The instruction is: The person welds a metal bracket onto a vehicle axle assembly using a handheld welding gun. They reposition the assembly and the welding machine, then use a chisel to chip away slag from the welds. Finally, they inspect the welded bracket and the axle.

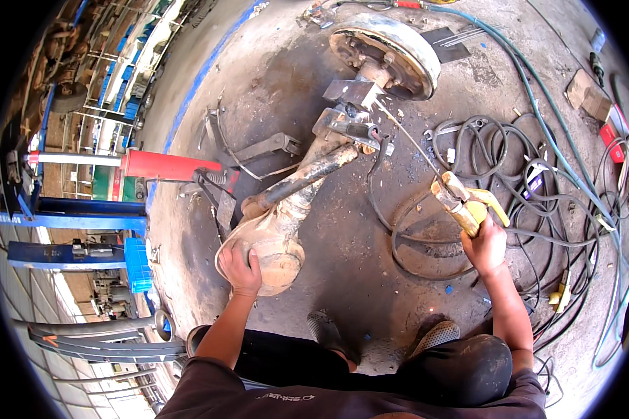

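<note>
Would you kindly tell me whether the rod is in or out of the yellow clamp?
In: the rod's near end sits in the clamp, gripped by the right hand.

Stained concrete floor (342, 269), blue painted line (201, 75), leftward shelving (108, 117).

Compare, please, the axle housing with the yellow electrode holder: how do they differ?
The axle housing is dusty brown, the electrode holder mostly yellow. The axle housing is much larger than the electrode holder. The left hand rests on the axle housing; the right hand grips the electrode holder. Both look soiled.
</note>
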Action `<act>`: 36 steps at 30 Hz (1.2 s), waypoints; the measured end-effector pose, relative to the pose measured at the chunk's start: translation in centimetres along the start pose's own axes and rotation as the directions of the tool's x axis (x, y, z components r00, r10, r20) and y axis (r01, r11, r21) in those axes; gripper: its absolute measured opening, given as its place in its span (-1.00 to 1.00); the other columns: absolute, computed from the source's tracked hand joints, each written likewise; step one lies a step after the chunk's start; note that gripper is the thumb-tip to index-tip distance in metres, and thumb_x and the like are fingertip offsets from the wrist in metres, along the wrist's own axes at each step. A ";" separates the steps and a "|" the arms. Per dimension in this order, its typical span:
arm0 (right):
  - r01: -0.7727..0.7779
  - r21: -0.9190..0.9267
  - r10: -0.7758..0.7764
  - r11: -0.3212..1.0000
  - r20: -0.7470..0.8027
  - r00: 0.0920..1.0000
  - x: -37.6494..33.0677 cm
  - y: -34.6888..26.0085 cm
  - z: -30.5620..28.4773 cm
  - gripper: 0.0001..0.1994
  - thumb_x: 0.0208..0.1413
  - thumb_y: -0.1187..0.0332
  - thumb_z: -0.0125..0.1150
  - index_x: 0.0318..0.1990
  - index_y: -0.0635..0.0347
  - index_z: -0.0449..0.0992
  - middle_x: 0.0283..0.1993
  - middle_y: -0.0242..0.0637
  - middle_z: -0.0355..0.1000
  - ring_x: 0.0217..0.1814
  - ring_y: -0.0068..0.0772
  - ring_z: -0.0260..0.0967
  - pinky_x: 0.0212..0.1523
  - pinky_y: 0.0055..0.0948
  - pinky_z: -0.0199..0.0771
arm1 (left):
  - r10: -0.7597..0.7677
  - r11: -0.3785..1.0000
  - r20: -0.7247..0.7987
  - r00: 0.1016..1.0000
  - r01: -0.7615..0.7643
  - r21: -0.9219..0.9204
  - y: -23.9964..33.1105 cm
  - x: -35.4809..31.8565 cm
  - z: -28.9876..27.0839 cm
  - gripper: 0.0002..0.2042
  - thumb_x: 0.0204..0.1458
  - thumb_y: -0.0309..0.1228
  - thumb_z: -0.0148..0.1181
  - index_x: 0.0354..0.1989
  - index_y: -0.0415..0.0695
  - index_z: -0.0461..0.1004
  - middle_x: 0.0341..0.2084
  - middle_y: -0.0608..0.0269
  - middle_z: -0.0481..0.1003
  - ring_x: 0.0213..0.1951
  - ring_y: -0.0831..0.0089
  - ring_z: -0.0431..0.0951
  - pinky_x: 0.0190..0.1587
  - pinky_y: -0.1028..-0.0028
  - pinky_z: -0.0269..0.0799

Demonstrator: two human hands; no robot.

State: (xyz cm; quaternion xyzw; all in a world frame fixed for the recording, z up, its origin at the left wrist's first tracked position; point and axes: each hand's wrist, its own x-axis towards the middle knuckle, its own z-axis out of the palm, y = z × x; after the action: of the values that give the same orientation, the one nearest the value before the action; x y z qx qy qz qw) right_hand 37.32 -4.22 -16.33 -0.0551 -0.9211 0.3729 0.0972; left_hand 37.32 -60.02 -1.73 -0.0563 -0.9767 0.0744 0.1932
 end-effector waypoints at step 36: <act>0.041 -0.028 -0.042 0.999 -0.030 0.999 0.0 0.2 0.2 -0.57 -0.10 0.34 0.47 -0.09 0.26 0.43 -0.41 0.00 0.53 -0.36 0.13 0.54 -0.28 -0.01 0.58 | 0.002 1.000 0.007 1.000 -0.002 -0.017 -0.3 -0.2 0.1 -0.55 0.18 -0.25 0.15 0.11 -0.37 0.45 0.11 -0.20 0.41 0.15 -0.20 0.36 0.24 -0.03 0.20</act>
State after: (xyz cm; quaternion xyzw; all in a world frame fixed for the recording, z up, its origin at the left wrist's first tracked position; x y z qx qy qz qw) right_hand 37.27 -4.20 -16.56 -0.0432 -0.9256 0.3570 0.1182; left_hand 37.39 -60.36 -1.84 -0.0586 -0.9779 0.0666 0.1892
